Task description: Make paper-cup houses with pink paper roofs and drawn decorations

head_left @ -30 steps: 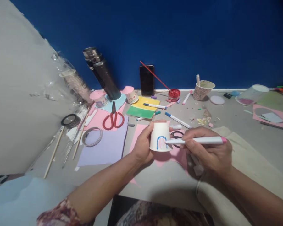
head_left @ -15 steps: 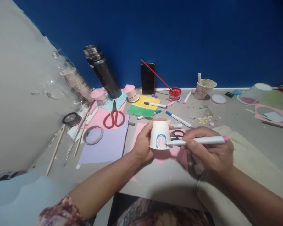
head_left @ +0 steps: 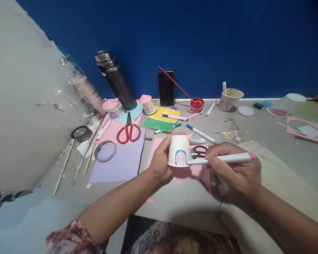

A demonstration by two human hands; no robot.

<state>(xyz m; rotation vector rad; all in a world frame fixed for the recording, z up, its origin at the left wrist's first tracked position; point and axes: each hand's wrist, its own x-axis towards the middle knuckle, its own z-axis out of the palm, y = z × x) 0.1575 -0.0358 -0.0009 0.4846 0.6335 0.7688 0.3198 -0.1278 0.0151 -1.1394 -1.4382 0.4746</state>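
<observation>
An upside-down white paper cup (head_left: 179, 144) is held in my left hand (head_left: 161, 160), thumb on its near left side and fingertips showing behind it. A blue arch outline with pink strokes inside is drawn near the cup's rim. My right hand (head_left: 234, 169) grips a white felt-tip pen (head_left: 230, 158) with a pink end. The pen's tip meets the cup at the right foot of the arch. Behind the hands lie small black-handled scissors (head_left: 200, 151), partly hidden, over pink paper (head_left: 198, 173).
Red-handled scissors (head_left: 128, 134) and a tape roll (head_left: 105, 151) lie left on coloured paper. Two cups with pink cone tops (head_left: 147, 104) stand near a dark flask (head_left: 116, 83). A phone (head_left: 166, 89) leans on the wall by a red paint pot (head_left: 196, 104). Loose markers (head_left: 200, 133) lie around.
The pen tip has shifted very slightly along the right foot of the arch. Both hands keep their grips, and the cup stays nearly in place.
</observation>
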